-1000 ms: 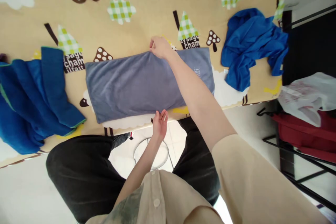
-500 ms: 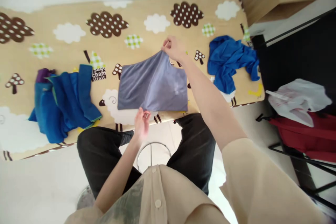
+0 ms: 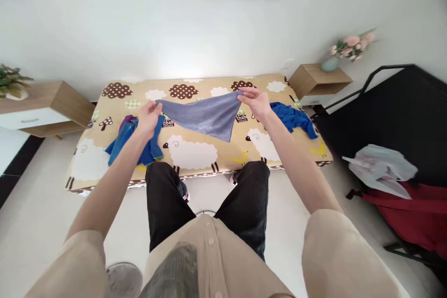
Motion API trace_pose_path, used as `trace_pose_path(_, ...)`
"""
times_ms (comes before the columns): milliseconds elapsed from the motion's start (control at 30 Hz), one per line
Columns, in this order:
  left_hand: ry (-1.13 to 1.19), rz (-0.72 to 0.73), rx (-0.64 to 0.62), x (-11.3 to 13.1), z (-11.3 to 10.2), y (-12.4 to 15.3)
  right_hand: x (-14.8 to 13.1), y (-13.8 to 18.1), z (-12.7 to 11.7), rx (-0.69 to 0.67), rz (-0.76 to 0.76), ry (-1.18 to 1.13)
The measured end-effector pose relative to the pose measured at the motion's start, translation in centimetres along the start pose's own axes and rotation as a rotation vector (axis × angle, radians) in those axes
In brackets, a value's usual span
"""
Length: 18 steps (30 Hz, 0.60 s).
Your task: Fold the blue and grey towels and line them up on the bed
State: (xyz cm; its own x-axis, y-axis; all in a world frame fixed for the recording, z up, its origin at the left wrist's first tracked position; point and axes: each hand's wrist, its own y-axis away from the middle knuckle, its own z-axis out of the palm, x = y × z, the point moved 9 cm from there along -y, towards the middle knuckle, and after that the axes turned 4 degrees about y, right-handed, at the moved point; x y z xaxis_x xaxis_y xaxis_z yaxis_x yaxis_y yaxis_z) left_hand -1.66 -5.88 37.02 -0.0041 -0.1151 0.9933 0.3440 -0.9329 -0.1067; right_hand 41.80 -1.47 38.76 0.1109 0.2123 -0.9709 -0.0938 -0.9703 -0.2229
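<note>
A grey-blue cloth (image 3: 206, 115) hangs stretched in the air above a low bed with a sheep-and-cloud print cover (image 3: 195, 153). My left hand (image 3: 149, 116) is closed on the cloth's left corner. My right hand (image 3: 254, 100) pinches its right corner. The cloth sags to a point between them. A heap of blue folded cloths (image 3: 130, 142) lies on the cover under my left hand. A crumpled blue cloth (image 3: 292, 118) lies on the cover just right of my right hand.
Wooden wall shelves stand at the left (image 3: 52, 104) and right (image 3: 316, 79) of the bed, the right one bearing a vase of pink flowers (image 3: 344, 49). A black rack (image 3: 391, 111) with a white plastic bag (image 3: 379, 170) and a red item (image 3: 415, 214) stands at right.
The cloth was lying on the cover with my right hand at its far edge; both hands have lifted it by two corners and spread it in the air. The camera has tilted up.
</note>
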Motion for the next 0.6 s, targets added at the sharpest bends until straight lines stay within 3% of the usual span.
trace_pose_path(200, 0.094, -0.212, 0.054, 5.1, -0.8, -2.2, -5.9, 2.0, -1.4, 0.091, -0.158, 0.178)
trace_pose_path(400, 0.007, -0.016, 0.021, 9.4, -0.2, -2.9, -6.7, 2.8, -3.1, 0.172, -0.083, 0.117)
trace_pose_path(600, -0.065, 0.048, -0.027, 10.7, 0.7, -3.1, -6.6, 3.9, -4.2, 0.154, 0.027, 0.045)
